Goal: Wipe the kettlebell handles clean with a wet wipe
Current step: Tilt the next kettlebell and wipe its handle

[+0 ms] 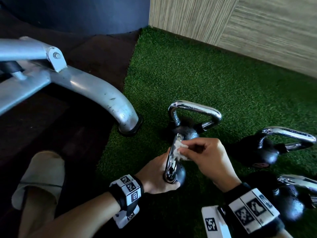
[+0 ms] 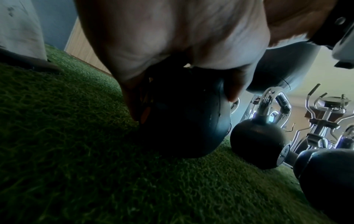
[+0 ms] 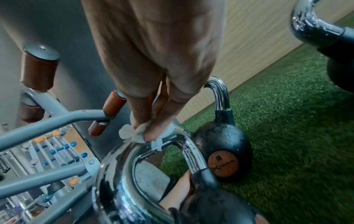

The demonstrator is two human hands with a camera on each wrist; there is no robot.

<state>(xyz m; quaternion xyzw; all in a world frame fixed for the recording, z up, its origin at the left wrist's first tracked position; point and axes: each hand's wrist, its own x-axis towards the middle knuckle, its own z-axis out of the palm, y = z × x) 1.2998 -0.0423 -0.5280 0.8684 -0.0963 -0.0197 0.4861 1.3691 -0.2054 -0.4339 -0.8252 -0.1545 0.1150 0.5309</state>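
Observation:
My left hand [image 1: 154, 179] grips the black ball of a small kettlebell [image 1: 180, 174] and holds it tilted on the green turf. Its chrome handle [image 1: 170, 160] points away from me. My right hand [image 1: 188, 152] pinches a crumpled white wet wipe [image 1: 178, 149] against the upper part of that handle. In the right wrist view the fingertips [image 3: 151, 133] press the wipe [image 3: 132, 134] onto the handle's curved top [image 3: 126, 157]. The left wrist view shows my palm [image 2: 172, 45] over the dark ball [image 2: 184, 121].
Three more chrome-handled kettlebells stand on the turf [image 1: 205, 74]: one just behind [image 1: 188, 122], one at the right [image 1: 274, 146], one at the lower right [image 1: 291, 201]. A grey bench leg [image 1: 111, 100] stands at left. A beige slipper [image 1: 42, 172] lies near it, and a wooden wall [image 1: 257, 31] is behind.

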